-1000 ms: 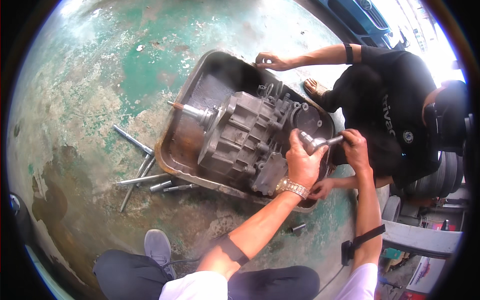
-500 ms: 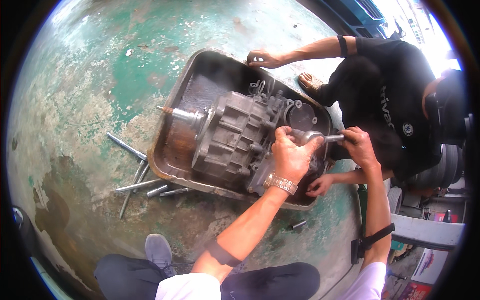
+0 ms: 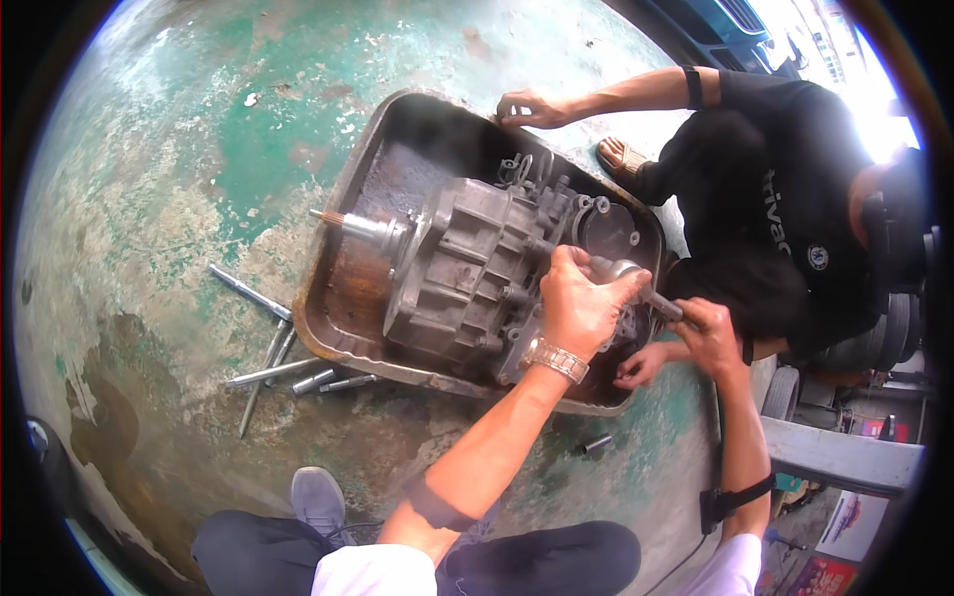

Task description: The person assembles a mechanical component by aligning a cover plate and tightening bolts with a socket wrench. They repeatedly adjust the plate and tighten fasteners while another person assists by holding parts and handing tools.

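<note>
A grey metal gearbox point(image 3: 462, 263) lies in a dark, rusty tray point(image 3: 333, 343), its splined shaft point(image 3: 363, 228) pointing left. Over the gearbox's right end, my left hand point(image 3: 581, 308) is closed round the head of a ratchet wrench point(image 3: 628, 270). The wrench handle slants down to the right, and my right hand point(image 3: 708, 333) grips its end. What the wrench head sits on is hidden behind my left fingers. Just above my left hand is a round dark cover point(image 3: 606, 233) on the gearbox.
Opposite me a co-worker in black point(image 3: 775, 199) squats, one hand point(image 3: 532, 107) at the tray's far rim and another point(image 3: 641, 366) at its right end. Several metal bars and sockets point(image 3: 268, 372) lie left of the tray. One loose socket point(image 3: 596, 444) lies near its front edge.
My right hand has swung the wrench handle down toward me, so it now slants instead of lying nearly level. My left hand stays on the wrench head.
</note>
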A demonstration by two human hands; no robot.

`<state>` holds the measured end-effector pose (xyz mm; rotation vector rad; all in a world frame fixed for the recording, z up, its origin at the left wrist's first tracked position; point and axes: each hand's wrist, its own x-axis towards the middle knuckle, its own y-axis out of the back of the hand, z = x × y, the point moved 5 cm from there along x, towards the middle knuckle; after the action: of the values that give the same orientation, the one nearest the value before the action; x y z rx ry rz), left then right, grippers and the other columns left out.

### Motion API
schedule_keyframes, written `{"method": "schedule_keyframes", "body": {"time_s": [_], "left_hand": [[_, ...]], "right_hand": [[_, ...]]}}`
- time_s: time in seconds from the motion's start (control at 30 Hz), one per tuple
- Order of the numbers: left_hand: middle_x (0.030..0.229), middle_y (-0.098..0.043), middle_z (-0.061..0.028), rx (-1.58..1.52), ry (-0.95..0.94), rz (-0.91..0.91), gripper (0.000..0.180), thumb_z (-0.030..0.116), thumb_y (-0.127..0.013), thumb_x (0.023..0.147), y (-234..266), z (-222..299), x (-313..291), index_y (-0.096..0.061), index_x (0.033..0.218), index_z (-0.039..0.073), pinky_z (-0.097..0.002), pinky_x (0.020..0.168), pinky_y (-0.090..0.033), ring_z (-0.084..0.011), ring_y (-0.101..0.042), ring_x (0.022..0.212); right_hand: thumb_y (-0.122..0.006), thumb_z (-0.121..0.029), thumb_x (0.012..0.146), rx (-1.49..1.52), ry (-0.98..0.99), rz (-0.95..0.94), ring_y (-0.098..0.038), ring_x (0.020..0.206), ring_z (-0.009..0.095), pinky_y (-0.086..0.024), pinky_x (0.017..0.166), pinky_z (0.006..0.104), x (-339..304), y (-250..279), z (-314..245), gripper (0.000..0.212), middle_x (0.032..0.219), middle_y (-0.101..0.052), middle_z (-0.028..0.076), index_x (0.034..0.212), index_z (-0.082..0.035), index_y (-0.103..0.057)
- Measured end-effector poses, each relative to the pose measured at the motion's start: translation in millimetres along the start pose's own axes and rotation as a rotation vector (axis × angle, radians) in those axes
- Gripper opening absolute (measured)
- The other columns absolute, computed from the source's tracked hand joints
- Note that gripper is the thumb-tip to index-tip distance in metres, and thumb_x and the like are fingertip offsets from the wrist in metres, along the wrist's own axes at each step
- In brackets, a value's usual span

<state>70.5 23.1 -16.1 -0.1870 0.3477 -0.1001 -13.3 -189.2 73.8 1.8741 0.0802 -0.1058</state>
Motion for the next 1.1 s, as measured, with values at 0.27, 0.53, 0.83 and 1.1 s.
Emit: {"method": "schedule_keyframes", "body": {"time_s": [0.27, 0.53, 0.83, 1.1], "left_hand": [[0.087, -0.07, -0.0275, 0.144, -0.015, -0.089, 0.073, 0.037, -0.096, 0.061, 12, 22, 12, -0.056, 0.1, -0.009, -0.0403, 0.073, -0.057, -0.035, -0.072, 0.08], [0.1, -0.068, -0.0364, 0.367, -0.04, -0.243, 0.086, 0.048, -0.091, 0.065, 17, 35, 29, -0.051, 0.107, -0.015, -0.0444, 0.084, -0.057, -0.0439, -0.07, 0.097], [0.102, -0.068, -0.0355, 0.493, 0.003, -0.439, 0.093, 0.05, -0.092, 0.062, 11, 36, 53, -0.052, 0.11, -0.019, -0.041, 0.087, -0.057, -0.0394, -0.071, 0.1], [0.094, -0.068, -0.0353, 0.321, -0.128, -0.141, 0.084, 0.047, -0.094, 0.064, 16, 35, 21, -0.051, 0.103, -0.015, -0.0423, 0.081, -0.057, -0.0413, -0.072, 0.092]], "right_hand": [[-0.068, 0.004, 0.089, 0.83, -0.409, 0.083, -0.065, 0.07, 0.014, -0.051, 0.062, 0.0262, -53, -57, -9, 0.02, 0.083, -0.069, 0.009, 0.108, 0.009, -0.066], [-0.063, -0.015, 0.101, 0.902, -0.65, 0.062, -0.052, 0.068, 0.005, -0.045, 0.054, 0.0236, -70, -112, -71, 0.014, 0.077, -0.057, -0.004, 0.103, -0.001, -0.066], [-0.057, -0.025, 0.103, 1.186, -0.755, -0.151, -0.05, 0.063, 0.008, -0.044, 0.053, 0.0253, -76, -144, -116, 0.021, 0.08, -0.054, 0.0, 0.111, -0.005, -0.058], [-0.069, -0.004, 0.08, -0.352, 0.145, 0.401, -0.065, 0.079, 0.038, -0.05, 0.066, 0.0423, 26, 8, -1, 0.013, 0.092, -0.07, 0.014, 0.093, -0.002, -0.068]]}}
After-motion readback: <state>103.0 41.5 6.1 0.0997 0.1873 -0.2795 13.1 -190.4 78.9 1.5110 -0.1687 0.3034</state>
